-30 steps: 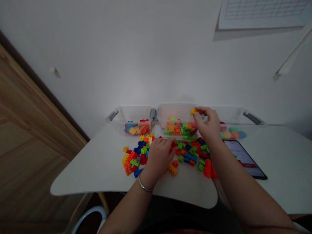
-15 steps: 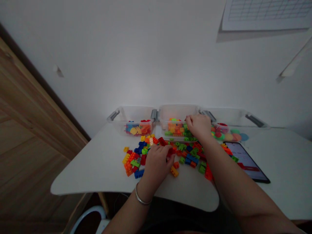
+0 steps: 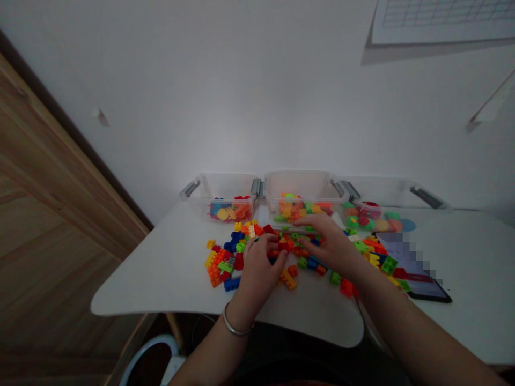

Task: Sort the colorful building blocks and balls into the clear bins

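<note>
Curling over toy bricks point(image 3: 218, 262) scattered on the bench point(image 3: 161, 273), the left hand point(image 3: 259, 264) has thumb and fingers apart; whether it grips a red brick point(image 3: 284, 247) cannot be told. The right hand point(image 3: 332, 242) spreads nearby, nothing visibly held, its forearm point(image 3: 398, 308) hiding bricks; pixelation masks the phone point(image 3: 414, 279) partly

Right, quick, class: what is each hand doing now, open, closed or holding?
Left hand: curled by red bricks; grip cannot be told.
Right hand: open, nothing visibly held.

A slim silver bangle point(image 3: 237, 333) circles the left wrist point(image 3: 242, 312), and both forearms point(image 3: 414, 321) are bare.
</note>
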Demonstrator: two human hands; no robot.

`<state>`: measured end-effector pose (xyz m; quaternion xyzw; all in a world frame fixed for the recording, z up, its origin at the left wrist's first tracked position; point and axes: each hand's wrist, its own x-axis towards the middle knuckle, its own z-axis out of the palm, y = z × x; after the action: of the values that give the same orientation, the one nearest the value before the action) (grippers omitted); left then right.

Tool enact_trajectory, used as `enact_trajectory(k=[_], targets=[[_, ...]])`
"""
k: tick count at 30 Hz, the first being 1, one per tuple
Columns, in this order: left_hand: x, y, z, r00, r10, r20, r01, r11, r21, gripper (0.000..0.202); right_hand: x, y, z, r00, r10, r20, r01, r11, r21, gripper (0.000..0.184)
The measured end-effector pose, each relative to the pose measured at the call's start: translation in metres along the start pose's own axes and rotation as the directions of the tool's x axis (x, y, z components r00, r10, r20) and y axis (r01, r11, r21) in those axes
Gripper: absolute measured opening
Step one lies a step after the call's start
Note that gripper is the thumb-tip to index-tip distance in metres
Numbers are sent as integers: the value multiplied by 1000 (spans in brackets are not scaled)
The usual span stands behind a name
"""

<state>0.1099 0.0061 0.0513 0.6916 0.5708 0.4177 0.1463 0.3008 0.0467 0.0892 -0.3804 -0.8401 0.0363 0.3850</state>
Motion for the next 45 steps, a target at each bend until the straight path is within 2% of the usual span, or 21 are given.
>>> enact_trajectory(k=[3, 5, 11, 14, 17, 20, 23, 25, 27, 28, 30, 32, 36, 39, 42, 45], targets=[[-2, 0, 4, 999, 23, -33, -23, 1000, -8, 30, -19, -12, 16, 995, 13, 100, -18, 999, 51, 23], [-3, -2, 6, 998, 42, -53, -43, 999, -16, 31, -26, -14, 25, 995, 31, 99, -38, 997, 64, 21], [-2, -10, 9, 993, 105, -61, -108, 992, -58, 30, -32, -12, 35, 997, 73, -30, -71, 996, 61, 13], [-2, -10, 9, 992, 118, -34, -118, 993, -18, 37, -32, -13, 37, 996, 68, -51, -65, 996, 54, 14], [-3, -8, 8, 986, 161, 41, -163, 986, 42, 38, -33, -10, 39, 997, 57, -49, -56, 998, 28, 17], [-9, -7, 4, 980, 183, 83, -194, 968, 157, 37, -31, -2, 36, 989, 90, -113, -91, 996, -7, 19], [-18, -5, 0, 978, 197, 67, -208, 930, 304, 40, -23, 10, 21, 954, 136, -268, -150, 988, -30, 21], [-24, -6, -2, 976, 211, 59, -218, 899, 379, 45, -14, 21, 7, 903, 169, -395, -202, 978, -44, 21], [-28, -8, -3, 975, 213, 61, -219, 878, 425, 48, -2, 33, -6, 829, 245, -503, -298, 954, -27, 25], [-29, -9, -4, 975, 211, 62, -217, 871, 441, 49, 4, 40, -12, 801, 278, -531, -337, 941, -16, 27], [-29, -13, -3, 972, 222, 70, -229, 855, 465, 50, 17, 52, -19, 779, 301, -550, -381, 924, -33, 31], [-27, -17, -2, 964, 253, 88, -263, 833, 487, 51, 28, 61, -21, 798, 329, -505, -406, 913, -46, 32], [-21, -22, 1, 951, 284, 125, -307, 798, 518, 55, 45, 67, -16, 852, 413, -322, -460, 884, -84, 33], [-20, -21, 4, 951, 276, 142, -309, 798, 518, 55, 51, 64, -13, 869, 441, -225, -488, 841, -234, 34], [-23, -17, 4, 952, 270, 146, -306, 805, 508, 53, 53, 60, -13, 889, 435, -143, -454, 795, -402, 38], [-31, -14, 3, 957, 262, 125, -288, 813, 506, 53, 52, 59, -13, 900, 421, -113, -426, 793, -436, 40]])
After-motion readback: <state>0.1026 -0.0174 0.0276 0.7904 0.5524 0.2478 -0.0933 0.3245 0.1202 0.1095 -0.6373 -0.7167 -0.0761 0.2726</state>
